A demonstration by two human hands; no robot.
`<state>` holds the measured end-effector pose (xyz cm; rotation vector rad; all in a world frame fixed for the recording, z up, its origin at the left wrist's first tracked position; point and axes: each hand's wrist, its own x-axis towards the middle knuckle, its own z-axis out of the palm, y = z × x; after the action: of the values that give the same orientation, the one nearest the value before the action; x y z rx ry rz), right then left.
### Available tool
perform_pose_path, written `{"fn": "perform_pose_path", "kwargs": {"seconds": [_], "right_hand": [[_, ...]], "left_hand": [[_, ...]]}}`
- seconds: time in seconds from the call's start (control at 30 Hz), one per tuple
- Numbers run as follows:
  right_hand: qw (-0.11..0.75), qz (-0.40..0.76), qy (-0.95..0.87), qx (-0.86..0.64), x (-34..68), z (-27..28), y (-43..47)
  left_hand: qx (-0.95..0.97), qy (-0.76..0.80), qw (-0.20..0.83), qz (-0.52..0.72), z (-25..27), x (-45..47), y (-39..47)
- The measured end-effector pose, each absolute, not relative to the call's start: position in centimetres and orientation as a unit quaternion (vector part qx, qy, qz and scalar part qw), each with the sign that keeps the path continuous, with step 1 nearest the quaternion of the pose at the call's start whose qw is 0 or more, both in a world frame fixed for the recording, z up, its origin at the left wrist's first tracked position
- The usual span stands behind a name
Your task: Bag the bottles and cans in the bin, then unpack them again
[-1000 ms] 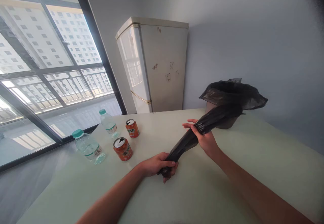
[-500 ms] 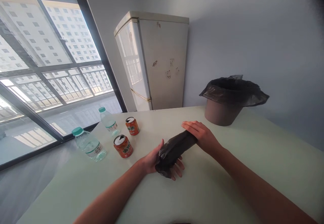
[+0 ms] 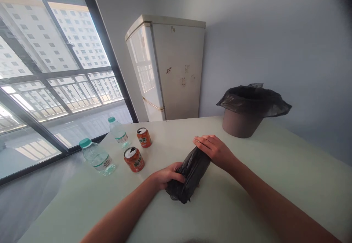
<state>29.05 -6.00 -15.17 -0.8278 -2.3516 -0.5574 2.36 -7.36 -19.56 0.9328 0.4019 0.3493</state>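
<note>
A black plastic bag [image 3: 194, 169], bunched into a long bundle, slants over the table between my hands. My left hand [image 3: 170, 175] grips its near end, thumb pressed across the top and most fingers hidden underneath. Over the far end curls my right hand [image 3: 214, 151], its fingers together on the plastic and its thumb out of sight. Left of my left hand stand two open orange drink cans, a nearer can [image 3: 134, 159] and a farther can [image 3: 144, 137].
Two clear bottles with green caps, a nearer bottle [image 3: 97, 158] and a farther bottle [image 3: 118, 133], are at the pale table's [image 3: 90, 206] left. A brown bin [image 3: 242, 124] lined with a black bag [image 3: 253, 103] stands far right. Behind is a white fridge [image 3: 178, 67].
My left thumb has closed over the bag, where the hand lay open beneath it before. The bundle now tilts more steeply, and my right hand has come slightly nearer.
</note>
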Motion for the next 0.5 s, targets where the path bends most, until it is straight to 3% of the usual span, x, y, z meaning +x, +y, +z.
{"fn": "perform_pose_path", "kwargs": {"seconds": [0.1,0.2,0.3,0.5], "right_hand": [[0.337,-0.104,-0.871,-0.342,29.3,-15.4,-6.1],[0.379,0.085,-0.852,-0.351,30.0,-15.4,-6.2],[0.368,0.293,-0.83,-0.299,31.1,-15.2,-6.2],[0.448,0.585,-0.609,-0.294,29.9,-15.6,-6.0]], "left_hand": [[0.445,0.198,0.856,0.173,-19.4,2.3,-7.2],[0.431,0.237,0.843,0.217,-19.6,2.3,-6.8],[0.415,0.284,0.819,0.276,-19.8,2.5,-6.7],[0.392,0.343,0.762,0.385,-19.5,3.6,-7.2]]}}
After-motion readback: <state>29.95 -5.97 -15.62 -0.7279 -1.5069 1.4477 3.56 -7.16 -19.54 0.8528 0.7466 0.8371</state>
